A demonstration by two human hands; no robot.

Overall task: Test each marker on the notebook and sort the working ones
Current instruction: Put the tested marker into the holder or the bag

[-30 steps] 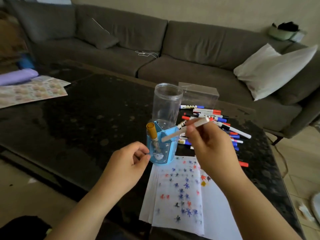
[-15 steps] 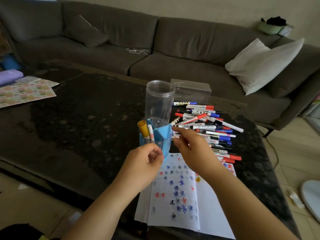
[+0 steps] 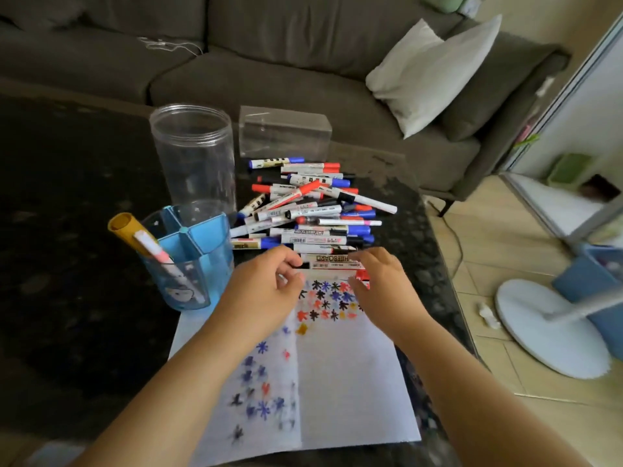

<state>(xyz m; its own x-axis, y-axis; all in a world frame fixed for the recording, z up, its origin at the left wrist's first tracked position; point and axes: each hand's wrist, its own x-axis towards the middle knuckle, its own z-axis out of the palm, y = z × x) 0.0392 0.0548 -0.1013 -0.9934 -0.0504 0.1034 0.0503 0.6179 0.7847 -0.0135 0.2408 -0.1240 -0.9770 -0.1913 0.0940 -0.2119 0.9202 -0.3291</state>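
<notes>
Dark table (image 3: 84, 264) mid-frame: both hands have dropped to the marker pile (image 3: 303, 210); left hand (image 3: 266, 291) and right hand (image 3: 381, 284) pinch its nearest marker (image 3: 332, 265) above the notebook (image 3: 337, 382). Blue holder (image 3: 188, 261) holds two markers; clear jar (image 3: 194, 156) empty.

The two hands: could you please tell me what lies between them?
In the head view, a marker at the pile's near edge spans from the left hand to the right hand, above the star-marked paper.

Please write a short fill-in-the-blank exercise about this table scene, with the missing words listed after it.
1. The blue divided pen holder now holds ___ markers.
2. The tall clear jar behind it is ___.
3. The star-shaped test marks are drawn on the white ___.
4. Both the left hand and the right hand reach to the near edge of the marker ___.

Missing words: two; empty; paper; pile
</notes>
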